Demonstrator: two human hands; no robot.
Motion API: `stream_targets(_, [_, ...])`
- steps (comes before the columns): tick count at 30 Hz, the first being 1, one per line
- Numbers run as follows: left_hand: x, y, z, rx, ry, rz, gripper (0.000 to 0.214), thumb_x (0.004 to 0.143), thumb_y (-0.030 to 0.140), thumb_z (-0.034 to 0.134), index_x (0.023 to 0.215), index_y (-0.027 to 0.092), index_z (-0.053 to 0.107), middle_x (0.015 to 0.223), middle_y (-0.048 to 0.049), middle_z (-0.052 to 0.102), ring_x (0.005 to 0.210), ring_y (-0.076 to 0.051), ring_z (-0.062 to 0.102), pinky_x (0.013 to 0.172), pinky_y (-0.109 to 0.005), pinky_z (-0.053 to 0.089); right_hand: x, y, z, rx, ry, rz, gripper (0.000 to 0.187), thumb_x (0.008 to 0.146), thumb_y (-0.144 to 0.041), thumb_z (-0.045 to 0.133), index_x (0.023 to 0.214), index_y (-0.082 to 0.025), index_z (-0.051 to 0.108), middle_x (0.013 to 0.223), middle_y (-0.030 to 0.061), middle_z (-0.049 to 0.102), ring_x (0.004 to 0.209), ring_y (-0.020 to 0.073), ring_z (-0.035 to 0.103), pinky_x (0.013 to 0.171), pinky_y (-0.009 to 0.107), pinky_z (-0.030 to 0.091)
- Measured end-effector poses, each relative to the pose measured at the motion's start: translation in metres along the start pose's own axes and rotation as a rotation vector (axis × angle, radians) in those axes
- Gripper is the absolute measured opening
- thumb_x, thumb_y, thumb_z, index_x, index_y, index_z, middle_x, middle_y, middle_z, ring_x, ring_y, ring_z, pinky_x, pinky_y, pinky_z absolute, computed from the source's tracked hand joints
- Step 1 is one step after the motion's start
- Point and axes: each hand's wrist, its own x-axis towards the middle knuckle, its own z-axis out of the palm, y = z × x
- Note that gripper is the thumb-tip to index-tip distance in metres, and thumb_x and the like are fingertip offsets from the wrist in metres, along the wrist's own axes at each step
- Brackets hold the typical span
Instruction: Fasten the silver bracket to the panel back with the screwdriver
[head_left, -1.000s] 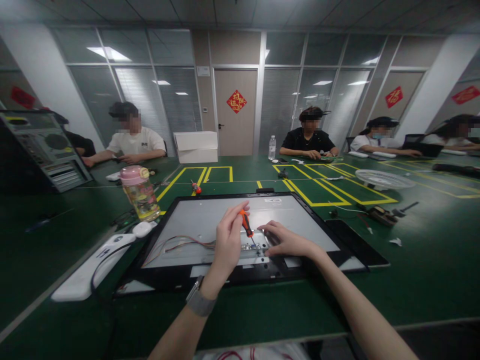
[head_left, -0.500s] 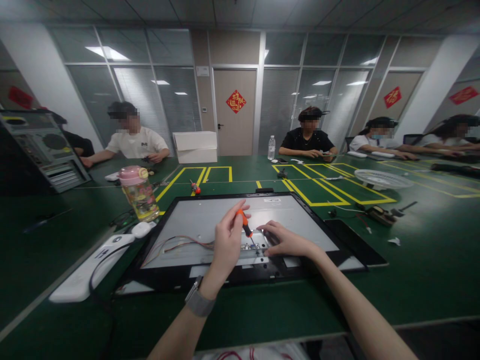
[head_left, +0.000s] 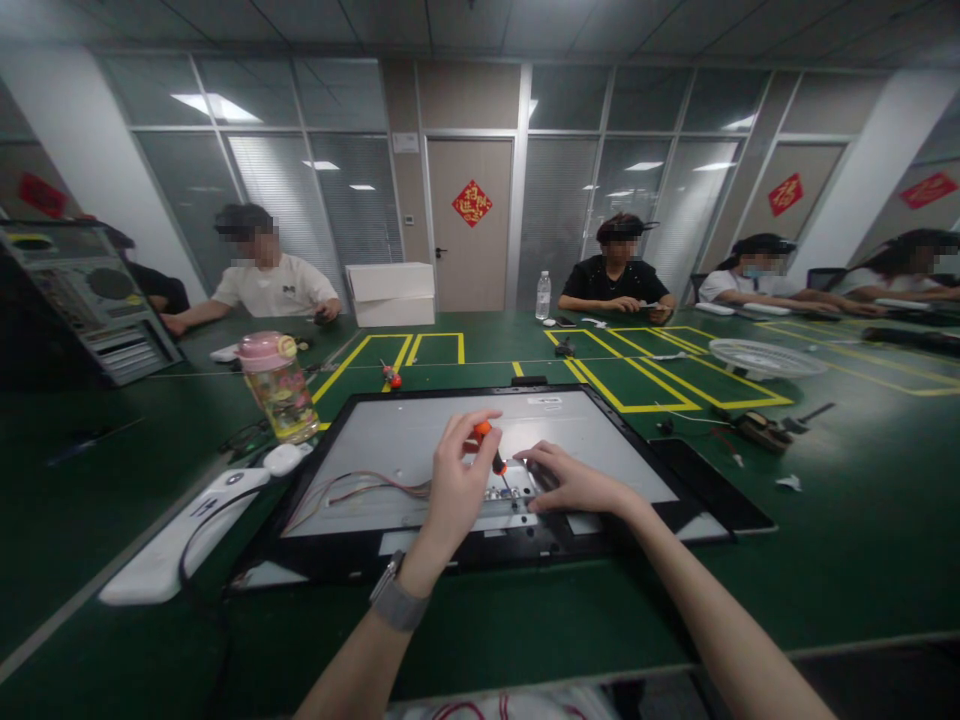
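A flat display panel (head_left: pixel 360 430) with a silvery back and a black frame lies on the green table. My left hand (head_left: pixel 456 475) pinches the orange and black handle of a screwdriver (head_left: pixel 498 463), whose tip points down at a small metal bracket (head_left: pixel 517 514) near the panel's front edge. Around that bracket curve the fingers and thumb of my right hand (head_left: pixel 574 480), steadying it; the part under the palm is hidden. Thin coloured wires (head_left: pixel 367 480) run left from beneath my left hand.
To the left are a white power strip (head_left: pixel 172 545), a pink-lidded bottle (head_left: pixel 277 390) and an open computer case (head_left: pixel 90 300). A black slab (head_left: pixel 712 485) and a brown-handled tool (head_left: pixel 757 432) lie right. Several people sit across the table.
My left fingers have shifted around the screwdriver handle, with the thumb further up and right and the fingertips a little lower. My right hand stays in place.
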Motion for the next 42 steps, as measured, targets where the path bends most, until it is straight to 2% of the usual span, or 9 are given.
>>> stream_targets(6, [-0.002, -0.002, 0.001, -0.082, -0.050, -0.039, 0.034, 0.091, 0.023, 0.046, 0.121, 0.022, 0.060, 0.098, -0.0043, 0.060, 0.085, -0.014, 0.059, 0.072, -0.024, 0.051, 0.000, 0.000, 0.001, 0.009, -0.001, 0.004, 0.070, 0.070, -0.034, 0.077, 0.133, -0.024, 0.049, 0.118, 0.0064, 0.045, 0.108, 0.0244, 0.049, 0.098, 0.036, 0.042])
stream_targets(12, [-0.001, -0.002, 0.000, 0.016, -0.018, -0.003, 0.025, 0.085, 0.026, 0.059, 0.109, 0.021, 0.067, 0.087, -0.0020, 0.057, 0.081, -0.014, 0.059, 0.072, -0.024, 0.050, 0.000, 0.000, 0.001, 0.015, 0.005, -0.003, 0.070, 0.069, -0.034, 0.077, 0.132, -0.023, 0.050, 0.117, 0.0066, 0.046, 0.106, 0.0240, 0.050, 0.096, 0.036, 0.042])
stream_targets(16, [0.002, -0.002, -0.004, -0.078, -0.098, -0.085, 0.036, 0.091, 0.026, 0.048, 0.124, 0.021, 0.059, 0.100, -0.0058, 0.063, 0.085, -0.015, 0.064, 0.073, -0.027, 0.053, 0.000, 0.002, 0.001, 0.011, 0.000, -0.003, 0.071, 0.069, -0.037, 0.078, 0.133, -0.024, 0.049, 0.118, 0.0063, 0.046, 0.105, 0.0238, 0.050, 0.095, 0.035, 0.043])
stream_targets(19, [0.005, -0.006, -0.009, -0.116, -0.174, -0.139, 0.040, 0.090, 0.027, 0.050, 0.129, 0.018, 0.054, 0.102, -0.0076, 0.066, 0.084, -0.016, 0.067, 0.077, -0.030, 0.055, 0.001, 0.003, 0.001, 0.010, -0.001, 0.000, 0.072, 0.069, -0.036, 0.078, 0.134, -0.023, 0.049, 0.120, 0.0069, 0.046, 0.106, 0.0240, 0.050, 0.096, 0.035, 0.042])
stream_targets(22, [0.009, -0.008, -0.013, -0.127, -0.122, -0.139, 0.043, 0.087, 0.028, 0.056, 0.129, 0.018, 0.054, 0.098, -0.0065, 0.067, 0.082, -0.016, 0.069, 0.079, -0.031, 0.056, 0.000, 0.001, 0.001, 0.009, -0.002, 0.008, 0.071, 0.070, -0.036, 0.077, 0.133, -0.024, 0.049, 0.121, 0.0066, 0.045, 0.107, 0.0240, 0.050, 0.097, 0.036, 0.042])
stream_targets(26, [0.013, -0.006, -0.020, -0.136, 0.064, -0.078, 0.043, 0.081, 0.029, 0.064, 0.122, 0.019, 0.056, 0.095, -0.0040, 0.066, 0.074, -0.014, 0.068, 0.071, -0.028, 0.058, 0.000, -0.001, 0.000, 0.003, -0.013, 0.014, 0.070, 0.070, -0.035, 0.077, 0.134, -0.023, 0.049, 0.119, 0.0068, 0.045, 0.109, 0.0244, 0.050, 0.099, 0.036, 0.041])
stream_targets(29, [0.013, -0.005, -0.025, 0.008, 0.130, 0.009, 0.033, 0.078, 0.028, 0.069, 0.109, 0.020, 0.063, 0.086, -0.0016, 0.065, 0.069, -0.012, 0.064, 0.060, -0.021, 0.056, -0.001, -0.001, -0.001, 0.006, -0.017, 0.007, 0.070, 0.071, -0.036, 0.076, 0.134, -0.024, 0.048, 0.120, 0.0067, 0.045, 0.112, 0.0254, 0.048, 0.101, 0.037, 0.040])
stream_targets(34, [0.012, -0.007, -0.027, 0.228, 0.146, 0.142, 0.026, 0.078, 0.026, 0.070, 0.104, 0.023, 0.066, 0.086, -0.0008, 0.064, 0.066, -0.009, 0.058, 0.050, -0.015, 0.050, -0.002, -0.002, -0.001, 0.016, -0.015, 0.024, 0.070, 0.070, -0.036, 0.076, 0.133, -0.023, 0.049, 0.122, 0.0072, 0.045, 0.113, 0.0259, 0.048, 0.100, 0.037, 0.040])
stream_targets(42, [0.010, -0.009, -0.025, 0.333, 0.099, 0.215, 0.025, 0.080, 0.026, 0.069, 0.105, 0.023, 0.065, 0.088, -0.0003, 0.061, 0.067, -0.009, 0.057, 0.051, -0.015, 0.051, 0.000, -0.001, 0.000, 0.014, -0.008, 0.020, 0.070, 0.070, -0.036, 0.076, 0.133, -0.024, 0.049, 0.121, 0.0069, 0.045, 0.110, 0.0254, 0.049, 0.098, 0.037, 0.042])
